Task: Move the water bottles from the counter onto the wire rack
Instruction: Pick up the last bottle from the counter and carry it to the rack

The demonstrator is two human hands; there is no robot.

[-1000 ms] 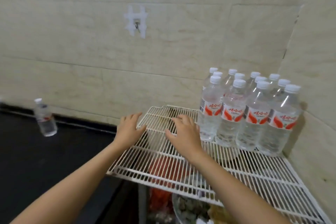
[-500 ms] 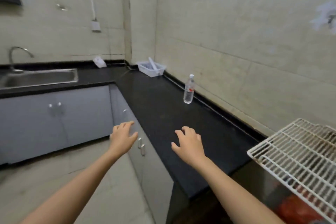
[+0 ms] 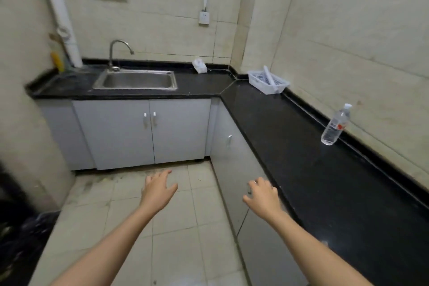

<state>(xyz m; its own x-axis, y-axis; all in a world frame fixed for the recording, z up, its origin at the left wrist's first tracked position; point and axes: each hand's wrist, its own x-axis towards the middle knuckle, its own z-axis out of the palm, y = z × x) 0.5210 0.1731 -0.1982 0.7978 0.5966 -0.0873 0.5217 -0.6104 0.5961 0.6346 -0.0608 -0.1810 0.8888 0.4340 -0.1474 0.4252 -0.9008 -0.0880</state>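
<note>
Head view: both hands, left hand (image 3: 158, 189) and right hand (image 3: 263, 195), relaxed, empty; clear ribbed plastic bottle (image 3: 336, 126) upright on glossy black counter (image 3: 301, 160).

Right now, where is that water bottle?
In the head view, the water bottle stands on the black counter at the right, close to the wall, nearer than the white basket.

A black L-shaped counter (image 3: 301, 158) runs along two tiled walls. A single clear water bottle (image 3: 335, 126) with a white cap and a red label stands upright on the right-hand leg, close to the wall. A white plastic basket (image 3: 257, 80) sits in the corner. On the far leg a steel sink (image 3: 135, 88) with a curved faucet (image 3: 116, 51) is set into the top, and a small white packet (image 3: 199, 65) lies near the back edge.
</note>
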